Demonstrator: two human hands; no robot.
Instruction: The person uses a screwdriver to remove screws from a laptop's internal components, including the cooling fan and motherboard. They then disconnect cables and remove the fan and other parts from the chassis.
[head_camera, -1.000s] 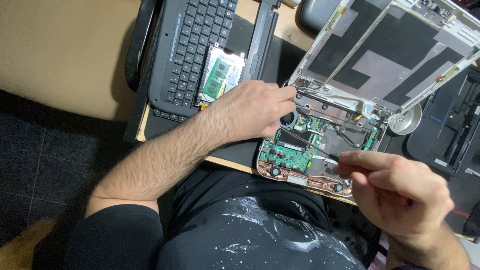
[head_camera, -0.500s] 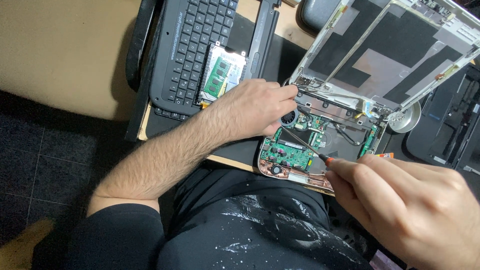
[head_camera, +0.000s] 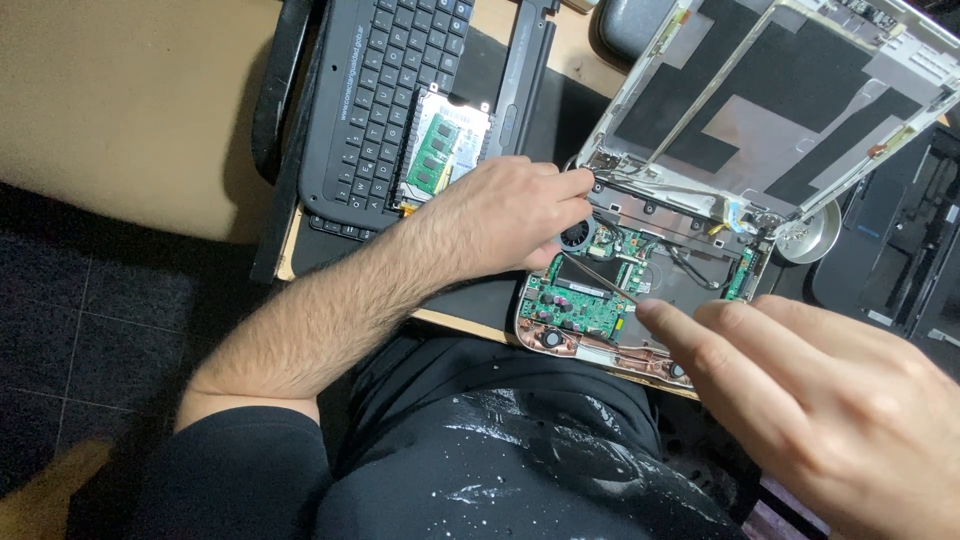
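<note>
An opened small laptop base lies at the desk's near edge, with its green circuit board and round fan bare. My left hand lies over its left rear corner, and the fingertips press at the hinge. My right hand is close to the camera at lower right, pinching a thin metal tool. The shaft slants across the board and its tip is beside the fan. The tool's handle is hidden inside my fingers.
The laptop's stripped lid leans open behind the base. A detached black keyboard lies to the left with a green memory module on a silver plate. A small metal dish and black parts sit at the right.
My right hand has come nearer the camera. The tool's tip has shifted from the board's lower right up and left to the fan. My left hand has stayed put.
</note>
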